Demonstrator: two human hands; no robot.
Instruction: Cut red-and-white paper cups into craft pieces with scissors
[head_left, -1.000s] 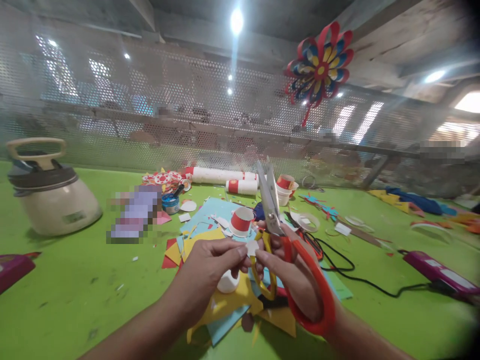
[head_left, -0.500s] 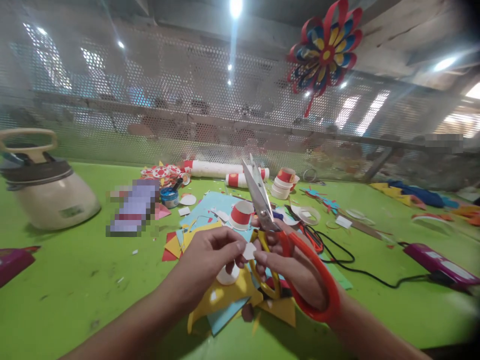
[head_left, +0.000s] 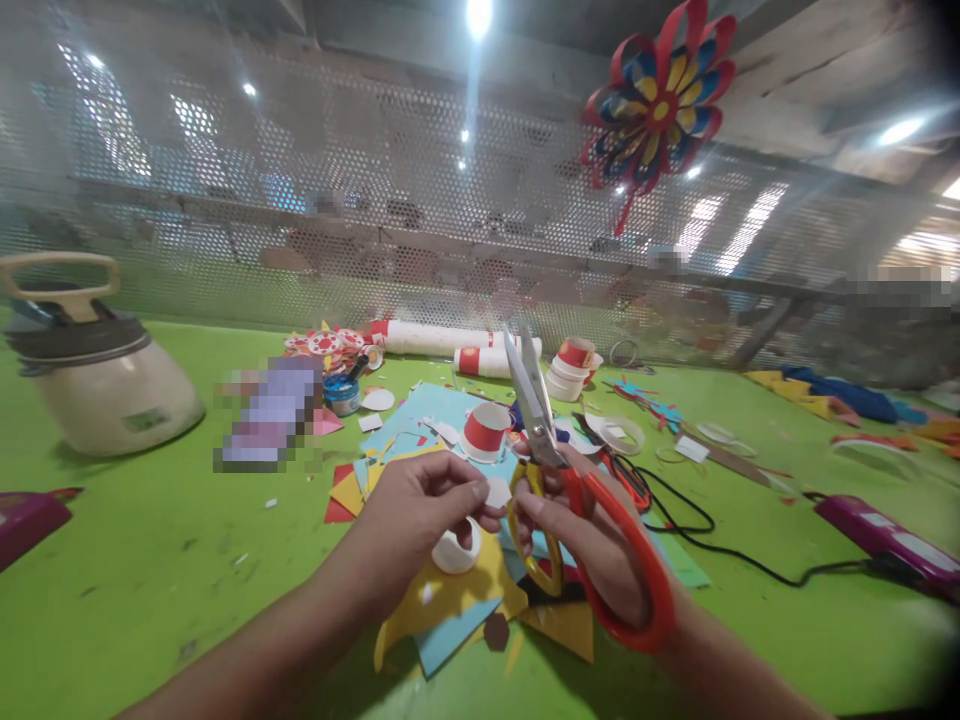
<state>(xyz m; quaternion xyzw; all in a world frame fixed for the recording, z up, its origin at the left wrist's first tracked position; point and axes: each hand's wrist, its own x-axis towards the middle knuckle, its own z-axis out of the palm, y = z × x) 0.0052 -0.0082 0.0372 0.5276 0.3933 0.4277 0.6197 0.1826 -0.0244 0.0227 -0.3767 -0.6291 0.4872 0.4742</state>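
Note:
My left hand point(head_left: 429, 510) pinches a small white piece of paper point(head_left: 498, 491) between thumb and fingers. On the right, my right hand point(head_left: 577, 520) is closed around scissors point(head_left: 536, 420) with one red and one yellow handle; the blades point up and stand slightly apart. The paper is close to the fingers of my right hand but appears apart from them. Just behind my hands stands a cut red-and-white paper cup piece point(head_left: 486, 432) on light blue paper point(head_left: 420, 410). Under my left hand, a white ring-shaped piece point(head_left: 455, 553) lies on yellow paper point(head_left: 431, 600).
Stacked paper cups point(head_left: 435, 338) lie along the back of the green table point(head_left: 150, 600). A pot-like container point(head_left: 105, 380) stands left, near a blurred phone point(head_left: 274, 410) and a blue jar point(head_left: 343, 394). A black cord runs to a purple power strip point(head_left: 885, 540) at right.
My right hand has drawn slightly right, away from the white paper, which stays in my left hand. The scissors have shifted right and a little down.

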